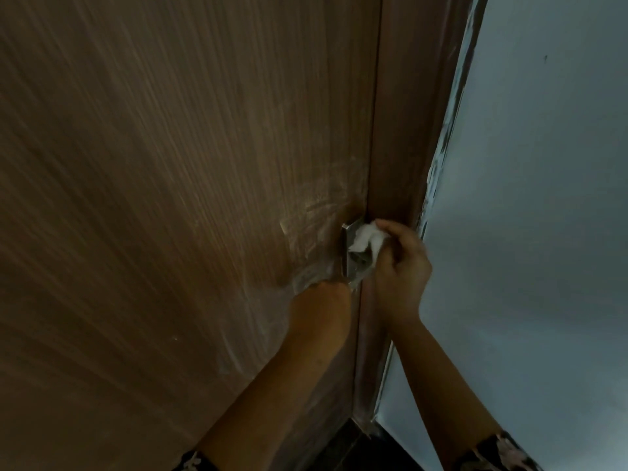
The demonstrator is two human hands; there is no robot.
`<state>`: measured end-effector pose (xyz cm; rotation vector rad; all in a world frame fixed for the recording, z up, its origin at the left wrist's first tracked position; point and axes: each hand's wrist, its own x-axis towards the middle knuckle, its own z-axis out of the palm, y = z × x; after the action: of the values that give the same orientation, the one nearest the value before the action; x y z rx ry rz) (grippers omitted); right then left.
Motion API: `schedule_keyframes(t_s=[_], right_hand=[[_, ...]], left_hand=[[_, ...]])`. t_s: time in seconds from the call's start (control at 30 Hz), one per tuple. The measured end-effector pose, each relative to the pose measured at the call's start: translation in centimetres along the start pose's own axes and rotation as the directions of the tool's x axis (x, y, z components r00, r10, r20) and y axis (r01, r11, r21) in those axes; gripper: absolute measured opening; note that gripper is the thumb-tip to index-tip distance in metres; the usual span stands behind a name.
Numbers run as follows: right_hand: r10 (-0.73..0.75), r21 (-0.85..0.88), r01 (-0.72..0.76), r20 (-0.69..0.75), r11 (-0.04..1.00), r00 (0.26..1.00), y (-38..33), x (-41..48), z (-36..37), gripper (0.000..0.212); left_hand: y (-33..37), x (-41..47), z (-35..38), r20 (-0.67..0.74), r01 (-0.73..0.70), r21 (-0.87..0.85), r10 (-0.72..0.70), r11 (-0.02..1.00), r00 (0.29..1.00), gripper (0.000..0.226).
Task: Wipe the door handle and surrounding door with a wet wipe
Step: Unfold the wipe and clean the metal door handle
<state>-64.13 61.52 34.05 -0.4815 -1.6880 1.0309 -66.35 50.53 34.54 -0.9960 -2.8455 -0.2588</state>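
Wet wipe (365, 236) is bunched into a white wad and sits pressed on the door handle (350, 256), at the right edge of the door (170, 198), just beside the seam with the frame (397, 130). Our right hand (399, 263) has its fingers curled tight around the wad, thumb side up, and holds it against the upper part of the metal plate; part of the wipe hangs down between the fingers and the handle. Handle itself reads as a silvery metal plate with a dark recess, mostly covered by the wipe and the hand, so we can't make out its full shape. Our left hand (323, 294) reaches in from below and lies against the door just under the handle; the fingers are hidden behind the plate and the wrist, so we can't tell whether that hand is gripping anything or just flat on the wood. Door is brown wood grain with pale, streaky smears fanning out to the left of and below the handle. Frame is the same brown, running up the right side of the door. Right of the frame we see a pale blue-grey wall (543, 198) with a ragged paint line along the frame edge. Both forearms are bare; dark floral sleeves (503, 453) show at the bottom edge. Dark floor strip is visible at the foot of the frame.
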Motion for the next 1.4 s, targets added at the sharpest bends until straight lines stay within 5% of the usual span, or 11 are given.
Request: schedule_keyframes(t_s=[0.1, 0.3, 0.43, 0.6, 0.67, 0.77, 0.83, 0.93, 1.07, 1.27, 1.4], right_hand=[[-0.012, -0.138, 0.049, 0.256, 0.989, 0.967, 0.7, 0.5, 1.2, 0.017], [0.020, -0.431, 0.140, 0.346, 0.892, 0.938, 2.0, 0.8, 1.4, 0.022], [-0.082, -0.550, 0.366, 0.473, 0.751, 0.877, 1.8, 0.7, 0.8, 0.019], [-0.199, -0.354, 0.466, 0.582, 0.811, 0.788, -0.2, -2.6, -0.7, 0.031], [-0.210, -0.306, 0.403, 0.509, 0.862, 0.835, 0.0, -2.2, -0.6, 0.021], [0.140, -0.197, -0.058, 0.433, 0.979, 0.890, 0.9, -0.5, -0.6, 0.018], [0.232, -0.166, -0.181, 0.375, 0.969, 0.898, 1.0, -1.1, -0.7, 0.023], [0.168, -0.242, -0.052, 0.493, 0.969, 0.853, -0.2, -4.3, -0.2, 0.034], [-0.111, -0.290, 0.384, 0.655, 0.877, 0.747, -1.3, -6.4, -0.2, 0.044], [0.002, -0.370, 0.216, 0.507, 0.904, 0.862, -0.5, -1.2, -1.2, 0.023], [-0.058, -0.320, 0.350, 0.660, 0.880, 0.749, -2.6, -4.4, -0.7, 0.022]], left_hand=[[-0.2, -0.1, -0.3, -0.038, -0.031, 0.056, 0.033, 0.998, 0.999, 0.014], [-0.8, 0.0, 0.8, -0.012, -0.066, -0.140, 0.065, 0.988, 0.998, 0.031], [-0.8, 0.3, -0.2, 0.213, -0.003, -0.333, 0.079, 0.943, 0.974, 0.047], [-2.6, -0.3, 0.0, 0.371, 0.306, -0.860, 0.087, 0.408, 0.925, 0.040], [-3.1, -1.0, 0.2, 0.409, 0.387, -0.886, 0.038, 0.255, 0.912, 0.047], [-3.9, -1.8, 0.7, 0.444, 0.442, -0.892, -0.006, 0.095, 0.896, 0.058], [-3.9, -2.1, 0.8, 0.457, 0.457, -0.889, -0.013, 0.010, 0.889, 0.063], [-3.6, -2.6, 0.6, 0.473, 0.468, -0.873, 0.001, -0.135, 0.881, 0.053], [-3.8, -3.1, 0.4, 0.458, 0.452, -0.863, 0.029, -0.225, 0.889, 0.027], [-3.7, -2.9, -0.1, 0.490, 0.481, -0.843, 0.026, -0.239, 0.871, 0.043], [-3.8, -2.9, 0.0, 0.522, 0.491, -0.809, -0.010, -0.324, 0.853, 0.033]])
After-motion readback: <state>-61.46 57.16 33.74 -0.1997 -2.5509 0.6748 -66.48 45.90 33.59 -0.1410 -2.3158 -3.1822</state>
